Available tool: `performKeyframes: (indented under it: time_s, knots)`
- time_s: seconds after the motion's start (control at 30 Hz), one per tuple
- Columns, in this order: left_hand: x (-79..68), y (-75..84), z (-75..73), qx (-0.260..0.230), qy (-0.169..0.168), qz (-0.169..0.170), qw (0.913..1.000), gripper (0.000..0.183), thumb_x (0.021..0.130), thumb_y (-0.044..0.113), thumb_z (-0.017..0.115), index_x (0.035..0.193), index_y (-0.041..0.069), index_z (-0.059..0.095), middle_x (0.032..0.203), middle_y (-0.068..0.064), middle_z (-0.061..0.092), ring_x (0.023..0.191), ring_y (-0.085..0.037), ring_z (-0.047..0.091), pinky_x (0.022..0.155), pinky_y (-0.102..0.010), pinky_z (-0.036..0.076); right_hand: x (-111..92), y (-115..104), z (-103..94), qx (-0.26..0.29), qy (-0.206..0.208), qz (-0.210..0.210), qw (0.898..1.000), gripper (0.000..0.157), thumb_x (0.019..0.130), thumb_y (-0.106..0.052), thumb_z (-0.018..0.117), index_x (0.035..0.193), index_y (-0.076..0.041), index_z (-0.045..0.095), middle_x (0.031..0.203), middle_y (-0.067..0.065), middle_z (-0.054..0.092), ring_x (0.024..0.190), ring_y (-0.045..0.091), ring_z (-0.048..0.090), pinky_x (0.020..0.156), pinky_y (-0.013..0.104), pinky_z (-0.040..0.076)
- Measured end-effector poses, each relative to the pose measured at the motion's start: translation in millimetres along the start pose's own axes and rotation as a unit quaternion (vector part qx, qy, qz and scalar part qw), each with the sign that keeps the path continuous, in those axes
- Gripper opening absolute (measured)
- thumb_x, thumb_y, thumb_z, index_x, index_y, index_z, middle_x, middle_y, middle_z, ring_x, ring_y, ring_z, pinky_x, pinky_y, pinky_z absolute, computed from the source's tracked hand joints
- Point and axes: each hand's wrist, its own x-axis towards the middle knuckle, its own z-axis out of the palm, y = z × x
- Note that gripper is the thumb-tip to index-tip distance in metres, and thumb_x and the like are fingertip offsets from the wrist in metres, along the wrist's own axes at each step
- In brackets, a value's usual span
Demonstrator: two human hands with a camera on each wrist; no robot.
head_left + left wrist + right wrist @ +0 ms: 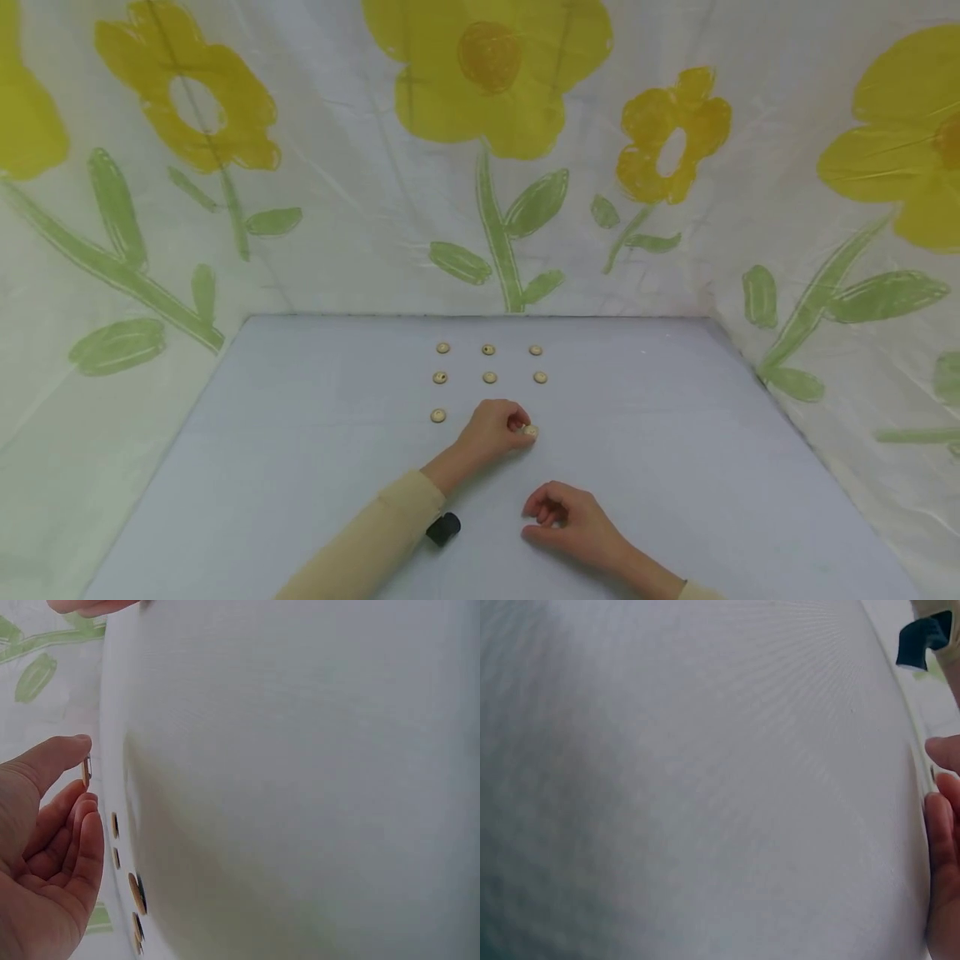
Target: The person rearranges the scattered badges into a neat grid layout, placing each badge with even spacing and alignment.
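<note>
My left hand reaches over the table and pinches a small pale round wooden disc between thumb and fingers. In the left wrist view, that disc is seen edge-on, between the thumb and a fingertip. Behind and left of the hand, similar discs lie flat in rows: a back row with a middle disc, a second row with a right disc, and a single disc nearer me. Dark marks show on some. My right hand hovers nearer me, fingers loosely curled, with nothing seen in it.
The pale table has a white curtain painted with yellow flowers along its back and sides. A black wrist camera sits under the left forearm.
</note>
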Motion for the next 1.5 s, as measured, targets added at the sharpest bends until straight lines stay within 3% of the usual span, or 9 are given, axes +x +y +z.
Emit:
performKeyframes:
  time_s: [0.37,0.63,0.93,1.2,1.5]
  knots:
    - [26.6,-2.1,17.2,0.055,0.010,0.002,0.9984,0.013,0.078,0.016,0.078,0.086,0.009,0.070,0.072,0.004,0.056,0.067,-0.008,0.048,0.061,-0.023,0.040,1.0,-1.3,0.7,0.008,-0.006,0.010,1.000,0.019,0.085,-0.021,0.077,0.099,-0.016,0.065,0.088,-0.004,0.065,0.075,0.007,0.060,0.066,0.024,0.053]
    - [37.0,-2.7,24.3,0.074,0.024,0.003,0.9970,0.011,0.078,0.016,0.078,0.084,0.011,0.070,0.071,0.006,0.055,0.066,-0.007,0.047,0.059,-0.022,0.039,1.7,0.0,2.2,0.006,0.000,-0.015,1.000,0.019,0.084,-0.016,0.077,0.098,-0.014,0.065,0.087,-0.003,0.064,0.074,0.008,0.060,0.065,0.025,0.053]
    - [40.6,-6.3,28.8,0.097,0.021,0.011,0.9950,0.011,0.078,0.015,0.077,0.085,0.009,0.071,0.071,0.005,0.055,0.067,-0.007,0.047,0.063,-0.021,0.039,1.5,-0.7,4.3,0.002,0.001,-0.021,1.000,0.019,0.084,-0.016,0.077,0.098,-0.014,0.065,0.086,-0.001,0.064,0.074,0.008,0.060,0.064,0.025,0.053]
    - [40.9,-9.0,27.6,0.086,0.032,0.016,0.9957,0.013,0.078,0.015,0.078,0.087,0.008,0.071,0.074,0.002,0.060,0.069,-0.008,0.049,0.064,-0.023,0.041,3.7,-2.6,3.9,0.002,0.001,-0.013,1.000,0.019,0.084,-0.016,0.077,0.098,-0.014,0.065,0.086,-0.003,0.064,0.074,0.007,0.059,0.064,0.024,0.052]
    - [37.9,-11.1,25.5,0.066,0.026,-0.006,0.9975,0.021,0.077,0.021,0.082,0.089,0.008,0.069,0.076,0.002,0.056,0.071,-0.009,0.047,0.067,-0.024,0.040,6.3,-0.8,5.1,0.003,0.001,-0.024,1.000,0.019,0.084,-0.016,0.077,0.098,-0.014,0.065,0.085,-0.002,0.063,0.074,0.008,0.059,0.064,0.024,0.052]
